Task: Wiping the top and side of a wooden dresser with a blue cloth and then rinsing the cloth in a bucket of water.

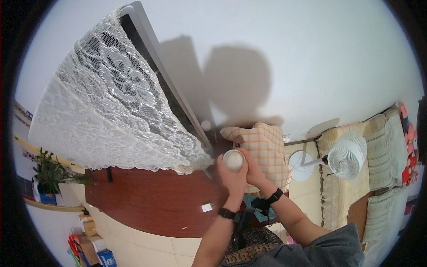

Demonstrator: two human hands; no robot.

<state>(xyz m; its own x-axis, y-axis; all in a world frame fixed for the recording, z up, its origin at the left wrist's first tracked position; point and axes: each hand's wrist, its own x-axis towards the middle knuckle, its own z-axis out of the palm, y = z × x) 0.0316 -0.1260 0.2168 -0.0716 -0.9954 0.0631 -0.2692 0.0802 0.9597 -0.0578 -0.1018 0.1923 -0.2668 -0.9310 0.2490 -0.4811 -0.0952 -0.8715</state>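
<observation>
A small round white cup (234,160) with a pale, whitish inside is held between my two hands near the table's right end. My left hand (230,177) wraps its near left side, and my right hand (253,168) closes round its right side. Just beyond and to the right lies an orange-and-white checked cloth (269,153), draped over something I cannot make out. A lace cover (106,102) hangs over a large screen (155,66), its lower corner close to my left hand. What the cup contains is too unclear to name.
The dark red table (151,196) bears a small white block (207,208) near its front. A white fan (344,158) stands to the right, before a sofa (380,155). A potted plant (51,173) is at the left, with boxes (91,244) on the floor.
</observation>
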